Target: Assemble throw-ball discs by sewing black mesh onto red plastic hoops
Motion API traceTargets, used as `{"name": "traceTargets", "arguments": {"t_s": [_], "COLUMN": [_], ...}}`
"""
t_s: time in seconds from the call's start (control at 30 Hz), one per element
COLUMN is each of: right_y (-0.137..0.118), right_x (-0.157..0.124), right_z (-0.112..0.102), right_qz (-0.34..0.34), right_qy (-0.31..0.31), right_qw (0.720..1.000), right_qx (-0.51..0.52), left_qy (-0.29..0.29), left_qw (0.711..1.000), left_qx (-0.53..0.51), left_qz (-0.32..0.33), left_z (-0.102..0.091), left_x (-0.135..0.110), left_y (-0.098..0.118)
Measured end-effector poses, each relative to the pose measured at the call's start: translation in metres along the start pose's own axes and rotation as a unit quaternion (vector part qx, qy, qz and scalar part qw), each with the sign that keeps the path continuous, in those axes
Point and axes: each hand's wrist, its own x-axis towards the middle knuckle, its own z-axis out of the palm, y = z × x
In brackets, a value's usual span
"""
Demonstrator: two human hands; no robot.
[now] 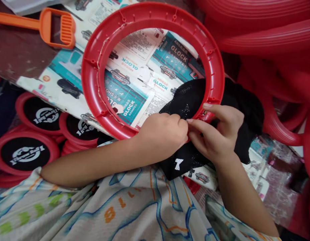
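Observation:
A large red plastic ring (pixel 94 50) lies tilted in front of me on printed cardboard sheets (pixel 135 67). A thin wire or cord runs along pegs on its left rim. Black mesh fabric (pixel 190 97) with white print drapes over the ring's lower right edge and down toward my lap. My left hand (pixel 165 132) is closed in a pinch on the mesh at the ring's bottom rim. My right hand (pixel 217 130) grips the same mesh beside it, thumb on the rim, fingertips meeting those of the left hand.
Finished red discs with black printed mesh (pixel 25 152) are stacked at the lower left. An orange plastic handled tool (pixel 57 26) lies at the top left. Stacks of bare red rings (pixel 270 40) fill the right side. Clear plastic wrap (pixel 278 180) lies at the lower right.

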Motion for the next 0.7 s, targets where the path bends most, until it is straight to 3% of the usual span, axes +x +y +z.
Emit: {"name": "traceTargets", "arguments": {"t_s": [0.2,0.33,0.43,0.57,0.7], "right_y": [0.01,0.009,-0.001,-0.014,-0.014], "right_x": [-0.003,-0.006,-0.005,-0.003,-0.001], "right_z": [-0.006,-0.003,-0.002,-0.007,-0.011], "right_qz": [-0.092,-0.128,-0.097,0.015,0.068], "right_qy": [0.05,0.07,0.065,-0.004,0.008], "right_qw": [0.991,0.987,0.992,0.999,0.991], "right_qx": [-0.079,-0.064,-0.037,-0.049,-0.111], "left_qy": [0.016,0.032,0.032,0.026,0.007], "left_qw": [1.0,0.999,0.999,1.0,1.0], "left_qx": [-0.006,0.005,-0.001,-0.014,-0.005], "left_qz": [-0.017,0.0,-0.007,-0.009,0.014], "left_z": [0.002,0.001,0.003,0.006,-0.008], "left_x": [0.0,0.0,-0.001,0.003,0.005], "left_y": [0.001,0.0,0.0,0.006,0.018]}}
